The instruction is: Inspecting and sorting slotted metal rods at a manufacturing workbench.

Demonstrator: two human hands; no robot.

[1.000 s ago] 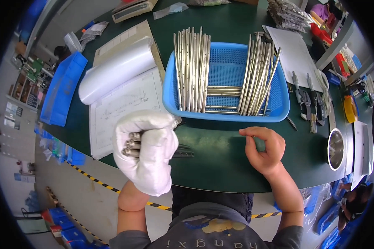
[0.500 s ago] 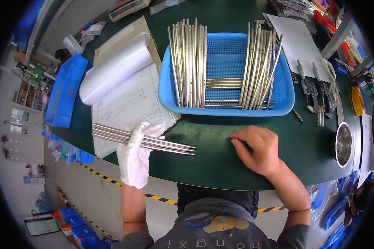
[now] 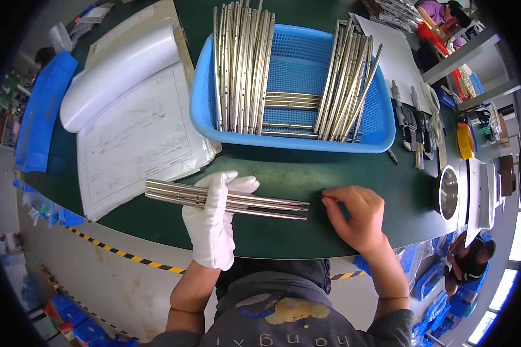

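Observation:
My left hand (image 3: 212, 217), in a white glove, is closed around a small bundle of slim metal rods (image 3: 260, 204). The rods lie nearly level across the palm, with small holes showing along some of them, and their right ends point at my right hand (image 3: 356, 217). That hand is bare. Its thumb and forefinger pinch together just off the rod ends; a tiny dark speck shows at the fingertips, too small to name. Beyond both hands stands a blue plastic basket (image 3: 243, 140), with upright bunches of similar rods (image 3: 243, 69) at its left and right and several laid crosswise between.
Left of the basket lies a drawing sheet (image 3: 139, 136) with a rolled-back page. A blue tray (image 3: 40, 115) stands at the far left. Micrometers (image 3: 408, 118) and a metal bowl (image 3: 448, 192) lie on the right. Other people (image 3: 472, 257) are at the right edge.
My left hand has carried the rods rightward, narrowing the gap to my right hand. My right hand keeps its pinch. The whole view has shifted, so the basket and sheet appear further left and higher.

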